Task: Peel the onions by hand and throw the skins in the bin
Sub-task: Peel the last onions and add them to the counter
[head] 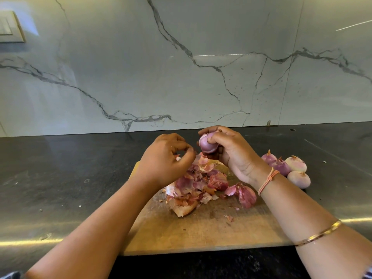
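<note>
My right hand (231,152) grips a small purple onion (207,144) above the wooden cutting board (201,228); its smooth peeled side faces left. My left hand (167,158) hovers just left of the onion with fingers curled, pinching a small scrap of skin (178,158). Under both hands a heap of pink and brown onion skins (197,186) lies on the board. No bin is in view.
Several peeled onions (289,170) sit in a cluster on the dark counter (60,178) to the right of the board. A marble backsplash (181,67) rises behind the counter. The counter's front edge runs just below the board.
</note>
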`<action>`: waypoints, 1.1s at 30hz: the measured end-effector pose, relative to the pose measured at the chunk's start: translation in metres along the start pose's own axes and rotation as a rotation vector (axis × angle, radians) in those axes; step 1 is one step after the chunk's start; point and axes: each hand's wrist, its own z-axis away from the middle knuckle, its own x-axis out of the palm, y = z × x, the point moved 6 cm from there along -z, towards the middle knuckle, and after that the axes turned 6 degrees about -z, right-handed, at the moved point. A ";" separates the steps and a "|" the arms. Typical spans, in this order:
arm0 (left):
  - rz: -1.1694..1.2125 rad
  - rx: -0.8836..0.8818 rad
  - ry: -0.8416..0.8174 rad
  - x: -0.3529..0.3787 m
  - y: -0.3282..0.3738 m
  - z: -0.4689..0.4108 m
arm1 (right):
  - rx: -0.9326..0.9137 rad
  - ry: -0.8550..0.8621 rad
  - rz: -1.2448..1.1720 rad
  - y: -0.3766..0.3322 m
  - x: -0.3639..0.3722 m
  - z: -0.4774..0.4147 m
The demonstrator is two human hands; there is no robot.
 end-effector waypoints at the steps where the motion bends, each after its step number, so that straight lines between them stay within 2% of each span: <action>1: -0.024 0.009 0.018 0.000 -0.001 0.000 | 0.003 -0.015 -0.031 0.000 0.001 0.000; 4: -0.086 0.043 0.053 0.002 -0.003 -0.001 | 0.012 -0.042 -0.092 -0.001 0.003 0.001; 7: -0.050 0.035 0.068 0.000 -0.002 0.000 | 0.018 -0.026 -0.097 0.000 0.002 0.001; 13: 0.147 -0.106 0.103 -0.008 0.000 0.002 | -0.055 -0.086 0.114 -0.003 0.009 0.005; 21: 0.155 -0.148 0.116 -0.008 -0.002 0.003 | -0.122 -0.134 0.249 -0.007 0.018 0.013; 27: 0.125 -0.162 0.157 -0.010 -0.004 0.003 | -0.106 -0.164 0.219 -0.006 0.019 0.013; 33: 0.302 -0.256 0.188 -0.010 -0.011 0.001 | -0.095 -0.179 0.143 -0.005 0.018 0.011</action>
